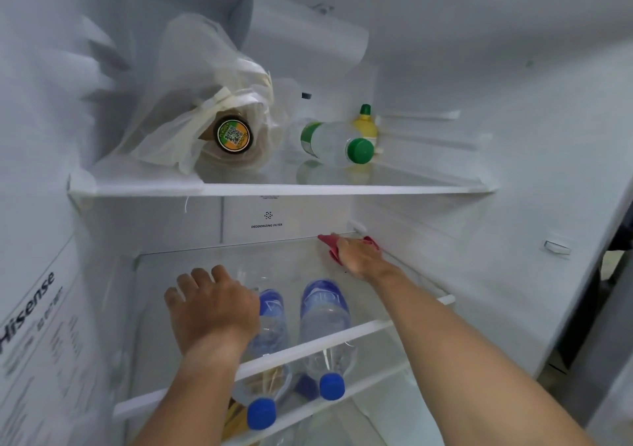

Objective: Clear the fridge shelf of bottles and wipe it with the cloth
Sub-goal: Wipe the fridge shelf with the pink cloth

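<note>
Two clear water bottles with blue caps and blue labels lie side by side on the glass middle shelf (191, 264), caps toward me. My left hand (210, 308) rests over the left bottle (267, 346), fingers spread, covering its far end. The right bottle (325, 329) lies free beside it. My right hand (358, 253) reaches to the back right corner of the same shelf and presses a red cloth (330, 245) onto the glass; most of the cloth is hidden under the hand.
The upper shelf (274, 189) holds a bagged jar with a round label (233, 135), a lying green-capped bottle (337, 144) and a yellow lemon-shaped squeezer (365, 125). White fridge walls close in left and right. Below the middle shelf, something yellow shows through the glass.
</note>
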